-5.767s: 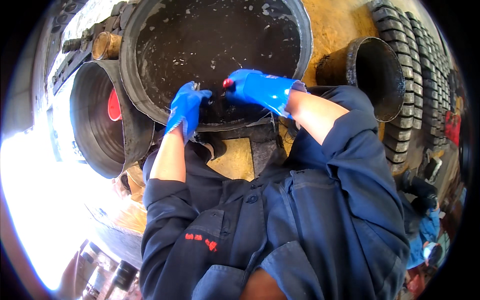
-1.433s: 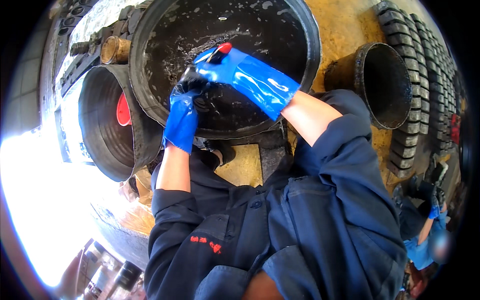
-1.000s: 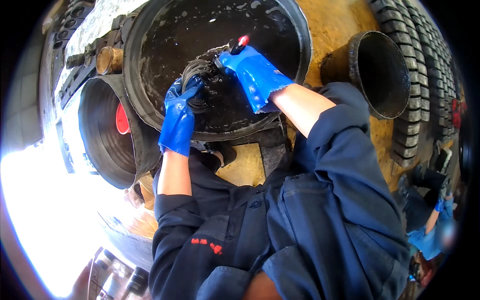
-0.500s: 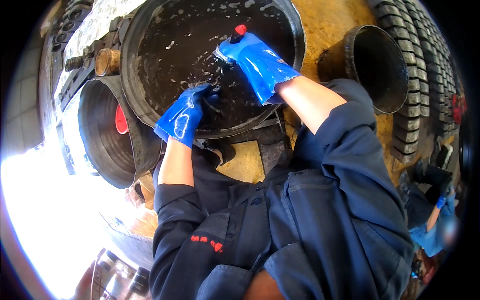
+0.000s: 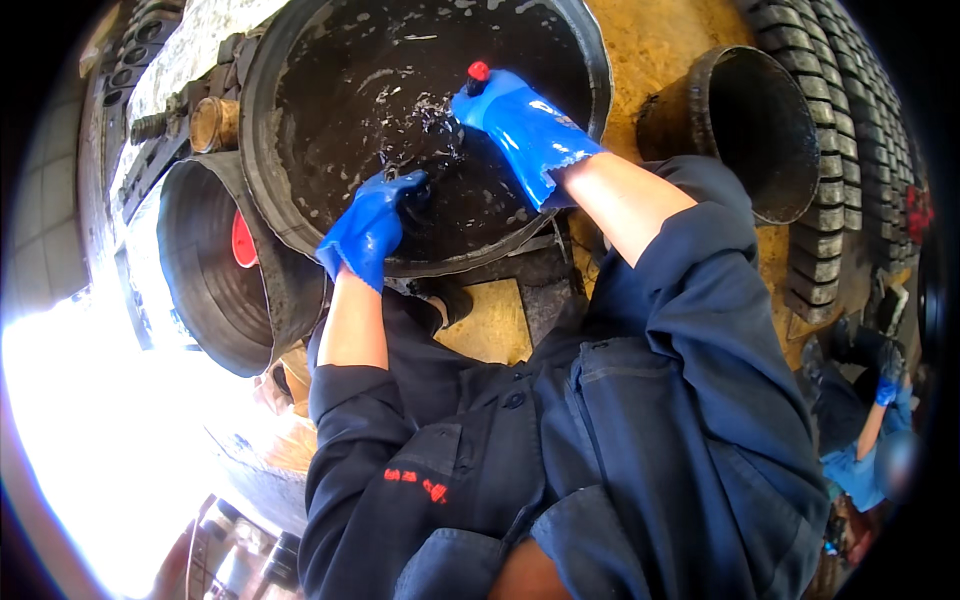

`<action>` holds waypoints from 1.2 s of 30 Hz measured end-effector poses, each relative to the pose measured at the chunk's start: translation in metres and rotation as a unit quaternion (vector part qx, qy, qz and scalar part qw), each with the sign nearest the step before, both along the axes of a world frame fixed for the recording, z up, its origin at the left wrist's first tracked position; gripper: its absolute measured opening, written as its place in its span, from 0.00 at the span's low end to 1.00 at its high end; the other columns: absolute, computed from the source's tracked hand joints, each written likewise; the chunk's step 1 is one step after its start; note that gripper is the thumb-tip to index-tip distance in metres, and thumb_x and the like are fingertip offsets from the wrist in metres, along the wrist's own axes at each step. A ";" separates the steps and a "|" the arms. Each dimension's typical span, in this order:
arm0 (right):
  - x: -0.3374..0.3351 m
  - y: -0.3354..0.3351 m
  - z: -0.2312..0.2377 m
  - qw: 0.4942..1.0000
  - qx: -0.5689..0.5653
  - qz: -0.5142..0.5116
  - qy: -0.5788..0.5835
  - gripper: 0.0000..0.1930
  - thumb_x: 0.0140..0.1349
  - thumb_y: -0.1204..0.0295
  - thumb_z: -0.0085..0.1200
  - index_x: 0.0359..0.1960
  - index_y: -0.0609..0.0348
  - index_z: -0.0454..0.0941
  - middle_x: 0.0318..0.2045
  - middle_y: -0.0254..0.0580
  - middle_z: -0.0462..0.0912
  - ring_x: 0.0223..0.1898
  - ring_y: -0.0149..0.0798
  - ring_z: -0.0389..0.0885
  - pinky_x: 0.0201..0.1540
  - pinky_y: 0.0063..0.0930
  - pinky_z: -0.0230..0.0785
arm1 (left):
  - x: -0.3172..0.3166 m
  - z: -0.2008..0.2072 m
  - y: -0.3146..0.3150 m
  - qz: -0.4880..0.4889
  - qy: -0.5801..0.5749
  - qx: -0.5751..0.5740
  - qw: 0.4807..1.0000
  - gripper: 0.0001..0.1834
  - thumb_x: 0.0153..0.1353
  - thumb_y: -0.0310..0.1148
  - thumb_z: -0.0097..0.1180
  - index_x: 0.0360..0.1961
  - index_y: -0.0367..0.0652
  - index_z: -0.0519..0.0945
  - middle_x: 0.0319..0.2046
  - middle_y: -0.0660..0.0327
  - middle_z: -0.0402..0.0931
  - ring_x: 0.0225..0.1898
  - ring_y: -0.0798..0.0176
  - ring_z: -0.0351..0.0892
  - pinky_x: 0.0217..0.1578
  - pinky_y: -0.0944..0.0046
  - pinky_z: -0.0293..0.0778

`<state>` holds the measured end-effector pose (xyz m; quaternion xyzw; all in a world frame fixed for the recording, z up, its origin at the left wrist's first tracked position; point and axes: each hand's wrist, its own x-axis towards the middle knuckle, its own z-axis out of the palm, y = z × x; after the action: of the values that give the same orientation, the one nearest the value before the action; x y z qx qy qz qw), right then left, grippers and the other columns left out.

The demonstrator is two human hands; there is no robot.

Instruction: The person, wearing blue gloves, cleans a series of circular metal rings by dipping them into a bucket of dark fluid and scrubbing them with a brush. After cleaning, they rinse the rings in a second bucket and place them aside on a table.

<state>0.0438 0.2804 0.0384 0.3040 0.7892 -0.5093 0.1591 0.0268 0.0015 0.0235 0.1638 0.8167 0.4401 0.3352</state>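
Right hand (image 5: pixel 492 100) is grasping a red-ended handle (image 5: pixel 478 74) over the tub (image 5: pixel 598 90); left hand (image 5: pixel 378 208) is hanging near (grip: I cannot tell).

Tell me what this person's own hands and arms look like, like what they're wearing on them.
The left hand and right hand wear glossy, bright blue gloves with jagged cuffs. Beyond these, the forearms are bare up to dark navy sleeves, bunched near the elbows.
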 end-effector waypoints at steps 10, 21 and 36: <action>0.010 -0.011 -0.028 0.997 -0.070 -0.018 0.007 0.20 0.62 0.54 0.68 0.46 0.57 0.90 0.37 0.45 0.91 0.41 0.41 0.88 0.48 0.35 0.78 | -0.014 -0.009 -0.006 0.057 0.122 -0.229 0.964 0.22 0.60 0.28 0.65 0.57 0.41 0.86 0.48 0.49 0.88 0.50 0.49 0.86 0.55 0.55 0.78; -0.011 -0.064 0.050 0.942 -0.206 0.100 0.244 0.13 0.69 0.59 0.61 0.30 0.53 0.83 0.24 0.29 0.79 0.29 0.26 0.74 0.37 0.26 0.69 | -0.012 0.011 0.009 0.351 -0.133 0.279 0.884 0.22 0.61 0.12 0.57 0.57 0.34 0.84 0.49 0.56 0.88 0.46 0.60 0.87 0.53 0.63 0.81; -0.004 -0.040 0.055 0.942 -0.284 -0.123 0.127 0.16 0.64 0.57 0.64 0.31 0.58 0.83 0.28 0.32 0.84 0.32 0.26 0.80 0.38 0.30 0.73 | -0.021 -0.001 -0.008 0.320 -0.110 0.300 0.892 0.29 0.55 0.10 0.57 0.61 0.29 0.80 0.53 0.47 0.86 0.51 0.49 0.88 0.55 0.53 0.84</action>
<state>0.0393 0.2408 0.0936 0.2737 0.5821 -0.7621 0.0728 0.0062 -0.0061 0.0224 -0.0636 0.6118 0.7630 0.1988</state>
